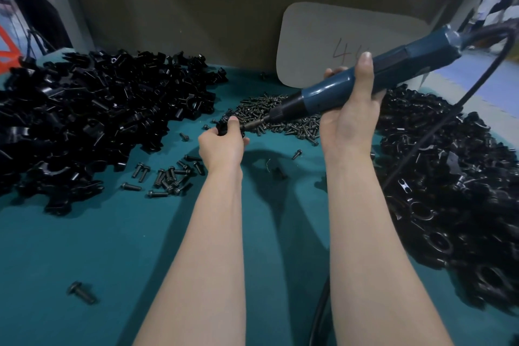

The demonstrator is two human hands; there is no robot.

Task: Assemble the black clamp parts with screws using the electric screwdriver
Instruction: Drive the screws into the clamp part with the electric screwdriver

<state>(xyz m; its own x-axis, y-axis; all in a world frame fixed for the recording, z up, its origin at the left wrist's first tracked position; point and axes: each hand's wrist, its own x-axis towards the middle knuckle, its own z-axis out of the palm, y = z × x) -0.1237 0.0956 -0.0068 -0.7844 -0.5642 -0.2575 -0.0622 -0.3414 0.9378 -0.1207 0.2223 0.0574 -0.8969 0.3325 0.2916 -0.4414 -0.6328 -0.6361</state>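
Firmly, left hand (222,146) grips clamp part (223,124), right hand (351,118) the screwdriver (323,95).

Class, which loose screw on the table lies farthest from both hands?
The lone screw at the near left, lying by itself, well apart from all the others.

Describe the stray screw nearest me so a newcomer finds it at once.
Start at the clamp pile on the left of the teal table. Come toward the near edge: one screw lies alone there, well apart from the screw cluster further back.
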